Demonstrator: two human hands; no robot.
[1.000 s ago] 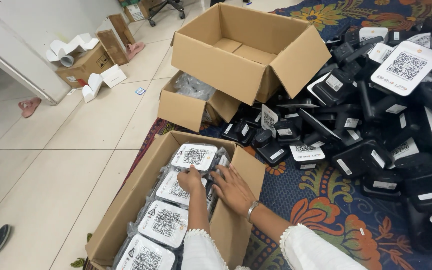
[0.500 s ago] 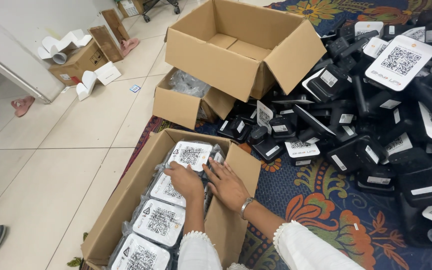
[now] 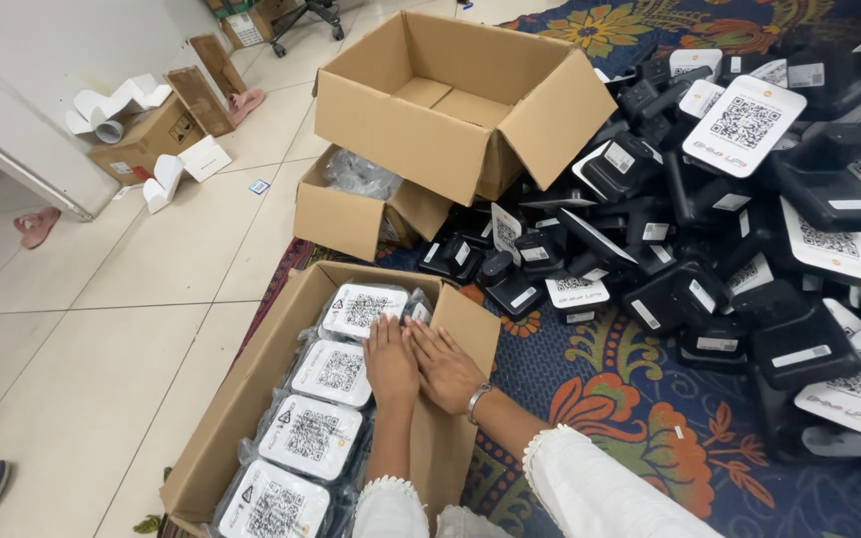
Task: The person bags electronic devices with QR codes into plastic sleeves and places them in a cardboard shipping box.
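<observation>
A long cardboard box (image 3: 251, 389) lies on the floor in front of me, filled with a row of black devices in clear bags (image 3: 311, 435), each with a white coded face. My left hand (image 3: 391, 361) and my right hand (image 3: 443, 365) lie side by side, palms down, pressing on the contents at the box's right inner side. Whatever sits under the palms is hidden. A bracelet is on my right wrist.
A big pile of loose black devices (image 3: 749, 229) with white coded plates covers the patterned rug (image 3: 630, 399) on the right. An empty open cardboard box (image 3: 450, 100) leans on a smaller box (image 3: 351, 214) behind. More cartons and paper scraps (image 3: 142, 139) lie on the tiled floor at left.
Both hands have slid from the box's far end toward its right side and now rest close together, pressing down. The view has shifted slightly.
</observation>
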